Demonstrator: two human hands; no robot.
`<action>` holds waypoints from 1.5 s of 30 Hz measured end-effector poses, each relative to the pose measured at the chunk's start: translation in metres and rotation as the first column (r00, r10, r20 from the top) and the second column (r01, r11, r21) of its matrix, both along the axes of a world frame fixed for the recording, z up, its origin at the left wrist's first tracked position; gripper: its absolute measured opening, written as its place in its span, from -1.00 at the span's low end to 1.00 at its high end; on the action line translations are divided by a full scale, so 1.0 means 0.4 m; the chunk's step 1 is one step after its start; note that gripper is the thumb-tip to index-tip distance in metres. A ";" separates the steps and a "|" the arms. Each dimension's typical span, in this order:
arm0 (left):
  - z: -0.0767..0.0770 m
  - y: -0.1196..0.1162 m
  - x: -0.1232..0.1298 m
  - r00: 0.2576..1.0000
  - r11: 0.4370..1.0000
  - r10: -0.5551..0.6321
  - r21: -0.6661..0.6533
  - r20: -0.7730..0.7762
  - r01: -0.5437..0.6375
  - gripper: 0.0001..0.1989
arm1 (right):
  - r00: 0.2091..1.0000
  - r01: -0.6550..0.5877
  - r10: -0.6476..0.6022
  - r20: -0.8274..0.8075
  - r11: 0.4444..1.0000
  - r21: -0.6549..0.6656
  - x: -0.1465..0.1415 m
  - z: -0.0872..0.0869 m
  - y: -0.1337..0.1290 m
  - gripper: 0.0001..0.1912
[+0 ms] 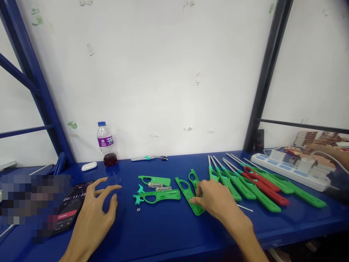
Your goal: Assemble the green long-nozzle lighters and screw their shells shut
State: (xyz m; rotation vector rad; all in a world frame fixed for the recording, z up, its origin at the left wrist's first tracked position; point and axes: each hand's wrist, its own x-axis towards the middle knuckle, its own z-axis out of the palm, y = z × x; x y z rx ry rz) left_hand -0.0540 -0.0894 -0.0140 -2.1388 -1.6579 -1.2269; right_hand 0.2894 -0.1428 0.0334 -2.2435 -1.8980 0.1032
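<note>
My left hand (95,211) hovers beside the phone, fingers curved and spread, holding nothing. My right hand (214,198) is closed at two green lighter casing halves; its fingers grip the end of the rear half (193,177), while the thumb reaches over the front half (188,193). Between the hands lie another green casing half (171,195) and a green casing piece (160,180). Clear gas tanks (156,185) sit beside them, with teal triggers (138,199) at their left. A tiny pale part (138,209) rests in front.
Assembled green lighters (245,191) and red lighters (275,194) fan out at right, before a white power strip (291,171). A thin metal rod (245,208) lies near my right wrist. A bottle (106,143), white case (89,166), metal lighter tubes (149,158) and phone (73,203) stand or lie leftward.
</note>
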 end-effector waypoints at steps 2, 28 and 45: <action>0.000 0.006 -0.003 0.999 1.000 -0.023 -0.006 0.034 0.024 -0.64 | 1.000 -0.001 0.001 0.003 1.000 -0.004 -0.001 0.003 0.000 -0.80; 0.008 -0.005 0.019 0.986 0.986 -0.146 -0.065 0.078 0.151 -0.63 | 0.950 0.034 -0.004 -0.311 0.995 0.090 0.070 0.048 -0.010 -0.70; 0.020 -0.126 0.137 0.369 0.454 -0.336 -0.195 0.867 0.870 -0.35 | 0.595 -0.340 0.415 -0.689 0.906 0.252 -0.080 0.092 -0.085 -0.57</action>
